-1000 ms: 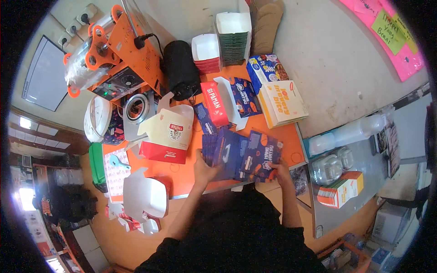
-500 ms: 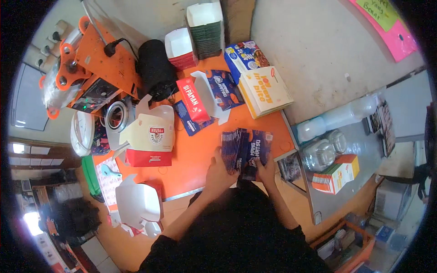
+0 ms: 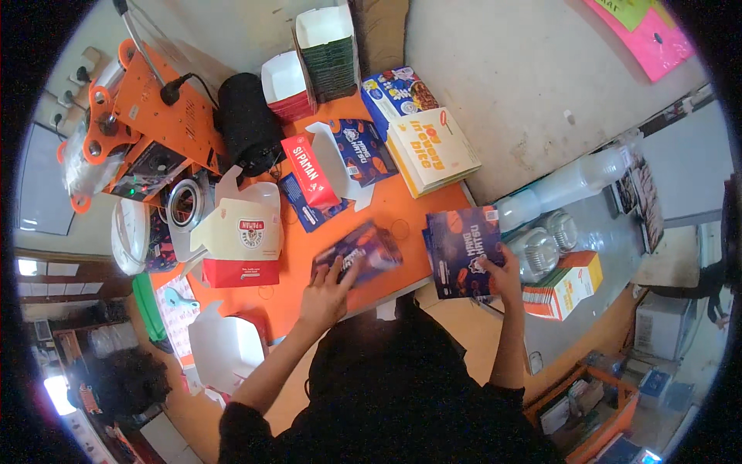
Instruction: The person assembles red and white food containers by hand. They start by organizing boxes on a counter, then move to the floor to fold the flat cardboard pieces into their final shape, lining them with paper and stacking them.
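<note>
My left hand (image 3: 325,300) rests with its fingers spread over the near side of a stack of flat dark blue printed paper packaging (image 3: 365,251) near the table's front edge. That stack is smeared by motion. My right hand (image 3: 502,276) is closed on the right edge of another small stack of the same dark blue packaging (image 3: 460,247), held beyond the table's right corner. The thumb lies on the printed face; the other fingers are hidden behind it.
On the orange table (image 3: 309,249) stand a cream and red food box (image 3: 241,240), a red and white box (image 3: 309,170) among blue sheets, and stacked paper trays (image 3: 328,62). Yellow-white cartons (image 3: 433,151) lie farther back. Clear plastic containers (image 3: 533,255) sit on the right-hand surface.
My hands have moved apart. The left has shifted left with its stack, and its fingers have spread over it; the right has carried its packaging to the right. The whole view has shifted slightly.
</note>
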`<move>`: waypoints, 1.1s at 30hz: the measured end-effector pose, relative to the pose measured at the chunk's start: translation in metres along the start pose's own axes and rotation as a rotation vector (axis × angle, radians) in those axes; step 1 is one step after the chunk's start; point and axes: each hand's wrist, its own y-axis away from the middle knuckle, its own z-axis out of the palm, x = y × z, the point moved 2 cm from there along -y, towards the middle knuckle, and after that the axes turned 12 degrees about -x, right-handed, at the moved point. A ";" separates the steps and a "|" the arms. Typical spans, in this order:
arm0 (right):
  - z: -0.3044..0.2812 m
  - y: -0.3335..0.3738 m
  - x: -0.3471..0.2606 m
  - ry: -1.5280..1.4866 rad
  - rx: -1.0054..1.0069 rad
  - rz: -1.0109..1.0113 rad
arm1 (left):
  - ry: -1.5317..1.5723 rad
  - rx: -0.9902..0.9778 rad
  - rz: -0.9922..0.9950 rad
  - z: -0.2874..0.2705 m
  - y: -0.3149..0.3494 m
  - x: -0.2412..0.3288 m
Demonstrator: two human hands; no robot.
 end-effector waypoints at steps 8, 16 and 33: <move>0.033 -0.012 -0.010 -0.446 -0.140 0.205 | -0.239 -0.068 0.236 0.101 0.031 -0.038; 0.160 -0.094 -0.038 -0.035 -0.959 0.090 | 0.131 -0.100 -0.029 0.096 0.055 -0.031; 0.271 -0.131 -0.031 0.601 -1.140 0.307 | 2.530 0.478 -0.774 0.102 0.014 0.029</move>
